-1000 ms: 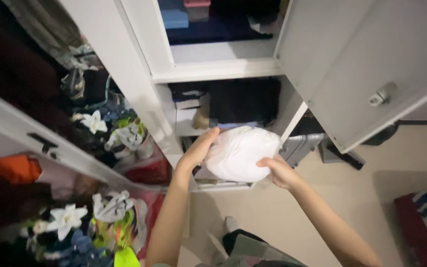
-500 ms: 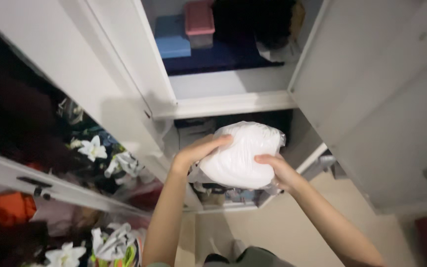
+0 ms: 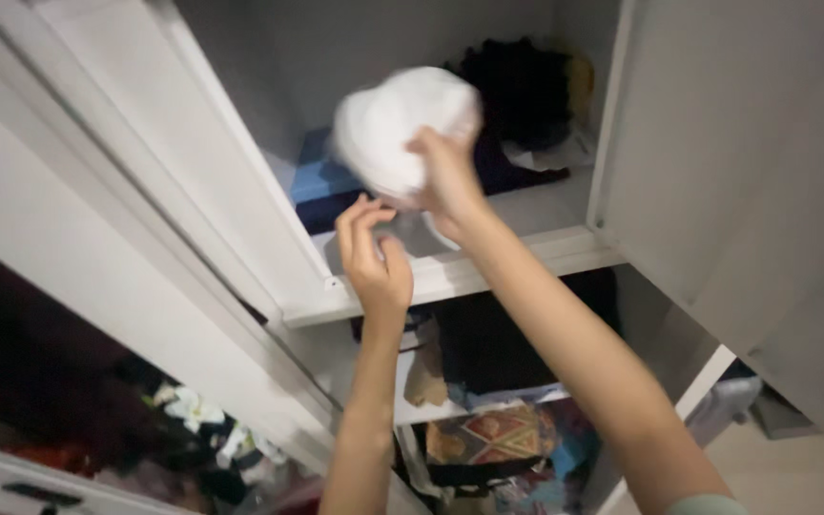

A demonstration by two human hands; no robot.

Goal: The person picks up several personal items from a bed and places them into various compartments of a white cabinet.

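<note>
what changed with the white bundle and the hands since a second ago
The white bundle went up from in front of the lower shelves to the upper shelf opening. The left hand let go and now hangs open just below it; the right hand alone holds it. The dark clothes and blue folded items on that shelf stayed put.

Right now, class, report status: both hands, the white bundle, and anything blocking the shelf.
Right hand grips white bundle, raised over upper shelf. Left hand open, just below it. Dark clothes at shelf's back.
</note>
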